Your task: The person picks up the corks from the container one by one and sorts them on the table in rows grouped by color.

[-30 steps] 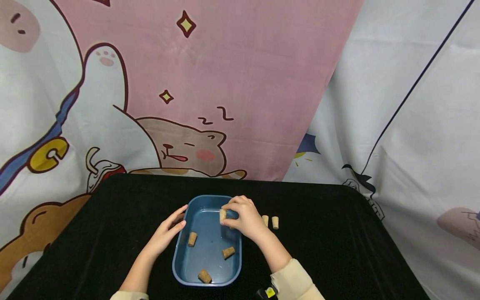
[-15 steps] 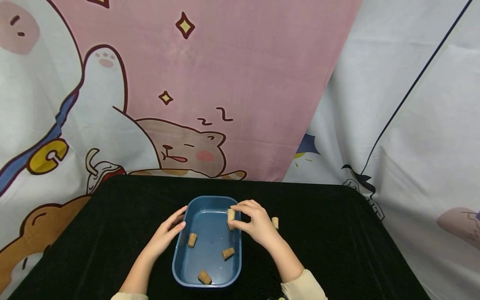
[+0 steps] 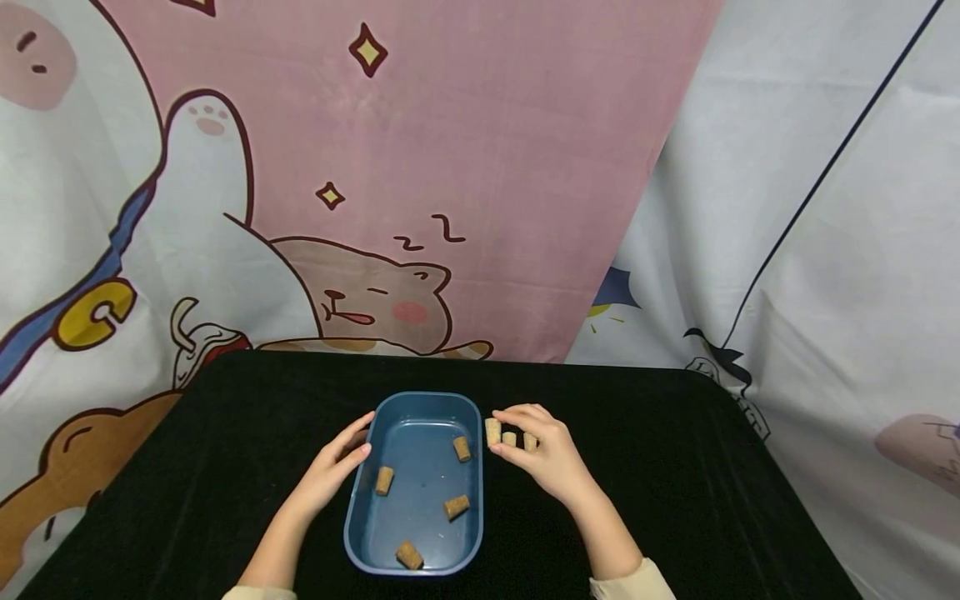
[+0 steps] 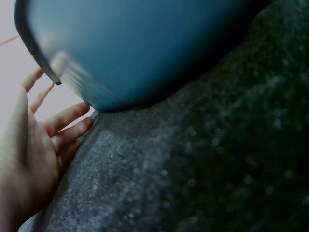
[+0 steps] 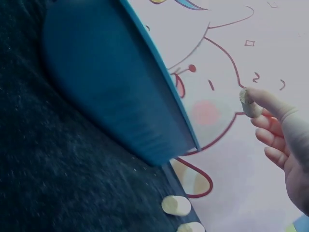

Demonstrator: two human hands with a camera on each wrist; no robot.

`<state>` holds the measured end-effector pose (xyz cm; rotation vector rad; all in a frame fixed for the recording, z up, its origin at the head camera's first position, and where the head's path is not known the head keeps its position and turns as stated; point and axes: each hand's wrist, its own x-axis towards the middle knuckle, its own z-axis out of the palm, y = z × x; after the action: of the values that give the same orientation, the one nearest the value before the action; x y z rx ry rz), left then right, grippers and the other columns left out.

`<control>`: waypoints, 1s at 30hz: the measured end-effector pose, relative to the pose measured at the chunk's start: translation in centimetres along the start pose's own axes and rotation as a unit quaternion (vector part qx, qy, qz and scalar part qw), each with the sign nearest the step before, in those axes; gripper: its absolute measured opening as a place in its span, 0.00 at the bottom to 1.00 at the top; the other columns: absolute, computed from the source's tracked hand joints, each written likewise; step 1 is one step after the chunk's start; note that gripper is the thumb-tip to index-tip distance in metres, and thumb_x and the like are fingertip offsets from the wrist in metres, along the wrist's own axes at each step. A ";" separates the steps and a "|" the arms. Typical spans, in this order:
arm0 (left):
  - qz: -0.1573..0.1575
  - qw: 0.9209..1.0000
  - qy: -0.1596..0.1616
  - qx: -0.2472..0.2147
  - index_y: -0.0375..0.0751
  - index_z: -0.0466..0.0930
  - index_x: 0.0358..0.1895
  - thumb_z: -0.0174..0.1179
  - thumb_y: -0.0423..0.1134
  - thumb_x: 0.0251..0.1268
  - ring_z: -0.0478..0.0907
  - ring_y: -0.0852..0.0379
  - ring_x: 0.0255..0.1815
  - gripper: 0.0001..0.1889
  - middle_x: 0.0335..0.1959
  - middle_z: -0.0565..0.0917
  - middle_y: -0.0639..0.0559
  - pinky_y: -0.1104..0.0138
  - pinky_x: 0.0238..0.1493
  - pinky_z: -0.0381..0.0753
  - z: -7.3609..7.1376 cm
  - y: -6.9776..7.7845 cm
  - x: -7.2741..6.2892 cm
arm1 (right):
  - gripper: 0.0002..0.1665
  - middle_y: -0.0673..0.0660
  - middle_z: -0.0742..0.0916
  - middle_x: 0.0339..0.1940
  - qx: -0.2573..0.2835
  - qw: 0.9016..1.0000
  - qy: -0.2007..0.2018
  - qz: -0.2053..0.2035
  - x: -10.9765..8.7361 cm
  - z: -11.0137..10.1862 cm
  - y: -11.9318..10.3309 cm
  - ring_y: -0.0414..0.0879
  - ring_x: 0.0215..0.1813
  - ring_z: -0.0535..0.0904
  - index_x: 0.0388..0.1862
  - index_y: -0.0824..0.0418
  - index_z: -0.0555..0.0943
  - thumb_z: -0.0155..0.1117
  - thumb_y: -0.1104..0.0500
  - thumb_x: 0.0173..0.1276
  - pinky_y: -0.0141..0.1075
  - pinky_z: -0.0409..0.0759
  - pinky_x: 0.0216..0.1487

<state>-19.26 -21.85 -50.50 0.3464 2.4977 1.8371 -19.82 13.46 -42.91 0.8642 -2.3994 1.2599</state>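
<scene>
In the head view my right hand (image 3: pixel 547 446) pinches a cork (image 3: pixel 492 432) upright between thumb and fingers, just outside the right rim of the blue tray (image 3: pixel 414 398). The right wrist view shows this cork (image 5: pixel 250 105) held up beside the tray's outer wall. Next to it, a cork (image 3: pixel 509 439) and another cork (image 3: pixel 530 442) stand on the cloth, partly overlapped by my fingers. Inside the tray several corks lie apart, among them one cork (image 3: pixel 461 448) near the right wall. My left hand (image 3: pixel 333 467) rests at the tray's left rim, fingers extended along its side.
A black cloth (image 3: pixel 712 500) covers the table beneath the tray. Behind the far table edge hangs a curtain (image 3: pixel 525 167) with cartoon animals. In the right wrist view a pale cork (image 5: pixel 176 205) lies on the cloth near the tray's end.
My right hand has moved right, carrying the pinched cork from over the tray to beyond its right rim. My left hand and the corks in the tray have stayed in place.
</scene>
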 end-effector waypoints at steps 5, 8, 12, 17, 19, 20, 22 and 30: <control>-0.004 1.000 0.000 0.001 0.51 0.60 0.73 0.50 0.45 0.74 0.67 0.37 0.63 0.26 0.65 0.69 0.35 0.44 0.59 0.69 0.0 0.0 0.0 | 0.24 0.46 0.83 0.50 0.005 1.000 0.012 0.014 -0.6 -1.3 0.1 0.43 0.54 0.76 0.54 0.54 0.82 0.74 0.57 0.56 0.47 0.76 0.54; -0.007 1.000 -0.001 0.001 0.51 0.60 0.73 0.51 0.45 0.74 0.67 0.37 0.63 0.27 0.65 0.69 0.35 0.44 0.59 0.69 0.0 0.0 0.0 | 0.24 0.47 0.83 0.50 0.007 0.999 0.022 0.029 -1.0 -2.1 0.8 0.45 0.54 0.76 0.54 0.54 0.82 0.73 0.57 0.57 0.49 0.75 0.55; -0.007 1.000 -0.002 0.000 0.51 0.60 0.73 0.51 0.45 0.74 0.67 0.36 0.63 0.27 0.65 0.69 0.35 0.44 0.59 0.69 0.0 0.0 0.0 | 0.24 0.45 0.82 0.51 0.005 0.998 0.033 0.057 -1.8 -2.9 2.5 0.44 0.54 0.76 0.55 0.51 0.82 0.73 0.54 0.58 0.52 0.76 0.52; -0.013 1.000 0.000 -0.004 0.51 0.60 0.73 0.51 0.46 0.74 0.66 0.37 0.64 0.27 0.66 0.68 0.35 0.43 0.59 0.68 0.0 0.0 0.0 | 0.24 0.46 0.82 0.51 0.000 0.996 0.045 0.079 -2.6 -3.9 4.1 0.44 0.53 0.77 0.55 0.55 0.81 0.72 0.56 0.58 0.50 0.76 0.51; -0.014 1.000 0.001 -0.006 0.52 0.60 0.73 0.51 0.46 0.74 0.66 0.37 0.64 0.26 0.66 0.68 0.36 0.43 0.60 0.67 0.0 0.0 0.0 | 0.24 0.49 0.82 0.51 -0.003 0.996 0.053 0.075 -2.9 -4.2 4.8 0.45 0.52 0.77 0.55 0.58 0.81 0.72 0.58 0.58 0.49 0.77 0.50; -0.013 1.000 0.000 -0.006 0.51 0.60 0.73 0.51 0.46 0.74 0.66 0.37 0.64 0.27 0.66 0.68 0.35 0.43 0.60 0.68 0.0 0.0 0.0 | 0.24 0.50 0.82 0.51 -0.004 0.996 0.056 0.073 -3.0 -4.4 5.1 0.46 0.51 0.77 0.55 0.59 0.81 0.73 0.58 0.58 0.49 0.77 0.49; -0.011 1.000 -0.003 -0.006 0.51 0.60 0.73 0.51 0.46 0.74 0.66 0.37 0.64 0.27 0.66 0.68 0.35 0.43 0.60 0.68 0.0 0.0 0.0 | 0.24 0.51 0.83 0.51 -0.005 0.995 0.060 0.074 -3.3 -4.6 5.7 0.47 0.51 0.77 0.55 0.59 0.81 0.73 0.60 0.58 0.47 0.76 0.49; -0.010 1.000 -0.003 -0.006 0.51 0.60 0.73 0.51 0.46 0.74 0.66 0.36 0.64 0.27 0.66 0.68 0.35 0.43 0.59 0.68 0.0 0.0 0.1 | 0.24 0.49 0.82 0.51 -0.004 0.991 0.056 0.121 -4.2 -5.3 7.6 0.44 0.51 0.75 0.55 0.56 0.81 0.72 0.56 0.59 0.47 0.74 0.51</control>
<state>-19.33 -21.89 -50.53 0.3252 2.4755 1.8394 -21.48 22.65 -46.91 0.4948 -2.4725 1.3436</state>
